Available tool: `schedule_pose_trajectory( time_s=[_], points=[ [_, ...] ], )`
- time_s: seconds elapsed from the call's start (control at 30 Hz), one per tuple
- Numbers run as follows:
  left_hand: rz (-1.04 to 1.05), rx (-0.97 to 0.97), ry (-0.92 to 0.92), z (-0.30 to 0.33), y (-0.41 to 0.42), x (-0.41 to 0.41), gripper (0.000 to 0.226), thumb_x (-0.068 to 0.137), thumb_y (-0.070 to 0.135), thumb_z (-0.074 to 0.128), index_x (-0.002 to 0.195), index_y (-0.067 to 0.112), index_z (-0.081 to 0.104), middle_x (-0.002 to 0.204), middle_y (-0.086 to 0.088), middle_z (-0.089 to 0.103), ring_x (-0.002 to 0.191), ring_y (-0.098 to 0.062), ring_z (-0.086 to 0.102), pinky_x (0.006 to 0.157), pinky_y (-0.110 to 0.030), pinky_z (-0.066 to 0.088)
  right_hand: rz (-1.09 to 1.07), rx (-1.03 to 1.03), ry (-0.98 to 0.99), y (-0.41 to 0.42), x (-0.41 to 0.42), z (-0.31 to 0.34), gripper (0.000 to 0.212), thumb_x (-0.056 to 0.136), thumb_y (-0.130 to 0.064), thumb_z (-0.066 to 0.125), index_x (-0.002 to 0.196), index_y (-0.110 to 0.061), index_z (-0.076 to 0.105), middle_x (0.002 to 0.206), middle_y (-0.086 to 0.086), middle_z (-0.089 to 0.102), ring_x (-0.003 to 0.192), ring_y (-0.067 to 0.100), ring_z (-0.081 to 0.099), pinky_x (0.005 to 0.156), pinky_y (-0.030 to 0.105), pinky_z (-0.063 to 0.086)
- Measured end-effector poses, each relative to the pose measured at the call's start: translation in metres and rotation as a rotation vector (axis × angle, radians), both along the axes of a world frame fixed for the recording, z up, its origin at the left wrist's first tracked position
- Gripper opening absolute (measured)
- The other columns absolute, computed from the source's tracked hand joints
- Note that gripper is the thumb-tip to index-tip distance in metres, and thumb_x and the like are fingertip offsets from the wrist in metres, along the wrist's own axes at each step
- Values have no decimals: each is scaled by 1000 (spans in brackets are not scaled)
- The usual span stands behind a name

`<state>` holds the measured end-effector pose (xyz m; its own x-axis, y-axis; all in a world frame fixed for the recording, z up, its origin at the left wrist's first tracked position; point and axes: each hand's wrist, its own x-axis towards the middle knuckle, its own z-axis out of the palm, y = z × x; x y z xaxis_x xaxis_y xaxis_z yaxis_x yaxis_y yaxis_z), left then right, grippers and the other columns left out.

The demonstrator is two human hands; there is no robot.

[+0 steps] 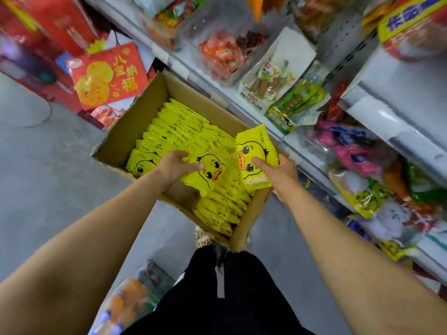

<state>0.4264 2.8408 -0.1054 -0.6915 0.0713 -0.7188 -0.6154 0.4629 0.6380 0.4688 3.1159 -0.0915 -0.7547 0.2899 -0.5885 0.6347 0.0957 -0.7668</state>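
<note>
An open cardboard box (125, 139) stands on the grey floor, filled with several yellow snack packets printed with a duck face, stacked in rows (174, 126). My left hand (175, 166) grips one yellow duck packet (209, 175) lying on top of the rows inside the box. My right hand (278, 175) holds another yellow duck packet (256, 151) upright above the box's right edge, thumb across its front.
White store shelves (391, 122) run along the right, packed with bagged snacks (273, 78). Red gift boxes (106, 76) stand at the upper left beyond the box. Bottled drinks (125, 301) sit on the floor by my legs in black trousers (217, 298).
</note>
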Motion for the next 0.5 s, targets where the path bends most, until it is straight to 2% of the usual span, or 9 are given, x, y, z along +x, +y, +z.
schedule_pose_trajectory(
  time_s=[0.07, 0.13, 0.2, 0.27, 0.3, 0.33, 0.37, 0.43, 0.5],
  points=[
    [-22, 53, -42, 18, 10, 13, 98, 59, 53, 84, 139, 10, 48, 142, -10, 50, 130, -24, 47, 103, -33, 38, -19, -46, 44, 7, 9, 23, 28, 72, -26, 86, 93, -21, 68, 91, -1, 76, 84, 17, 73, 74, 39, 61],
    [-38, 86, -65, 37, 22, 26, 113, 46, 60, 86, 139, 8, 48, 147, -11, 45, 135, -26, 42, 113, -40, 31, -19, -64, 96, 18, 18, 47, 21, 78, -17, 81, 94, -19, 67, 82, -6, 75, 69, 7, 72, 57, 25, 57],
    [14, 157, -88, 57, 37, 38, 103, 56, 46, 88, 141, 6, 44, 148, -13, 43, 137, -28, 39, 114, -42, 29, -9, -59, 151, 31, 29, 70, 18, 80, -15, 80, 92, -20, 66, 76, -12, 71, 59, 1, 68, 48, 17, 51],
    [35, 226, -121, 79, 59, 52, 73, 75, 24, 80, 137, 5, 46, 136, -14, 56, 128, -23, 51, 104, -39, 41, 17, -20, 206, 46, 42, 95, 17, 79, -19, 81, 88, -23, 67, 77, -12, 71, 60, -1, 68, 50, 16, 51],
    [22, 267, -142, 96, 73, 62, 49, 82, 16, 73, 126, 6, 53, 114, -10, 69, 108, -15, 65, 90, -33, 52, 26, -3, 231, 55, 50, 108, 16, 78, -21, 81, 87, -24, 68, 79, -11, 72, 62, 0, 69, 54, 17, 52],
    [11, 318, -151, 111, 86, 71, 26, 88, 9, 66, 112, 7, 57, 89, -4, 75, 82, -8, 71, 71, -27, 57, 34, 2, 266, 65, 60, 121, 17, 77, -22, 82, 88, -24, 69, 82, -9, 74, 67, 3, 70, 59, 20, 55],
    [-1, 350, -137, 124, 98, 80, 18, 91, 6, 62, 108, 6, 58, 77, -1, 74, 68, -6, 70, 59, -23, 56, 38, 0, 296, 77, 70, 133, 19, 76, -22, 83, 90, -23, 71, 85, -6, 75, 74, 9, 73, 66, 26, 58],
    [-28, 379, -83, 148, 126, 101, 35, 91, 5, 61, 125, 1, 54, 99, -9, 72, 79, -15, 70, 67, -30, 58, 44, -20, 350, 102, 93, 161, 25, 72, -23, 86, 93, -20, 73, 91, 1, 77, 84, 22, 74, 77, 41, 60],
    [-43, 416, -22, 170, 154, 124, 42, 91, 5, 60, 132, 2, 51, 118, -20, 65, 93, -26, 68, 79, -41, 59, 28, -38, 404, 130, 120, 191, 27, 70, -25, 87, 92, -19, 73, 88, 1, 77, 80, 24, 74, 72, 47, 61]
  ],
)
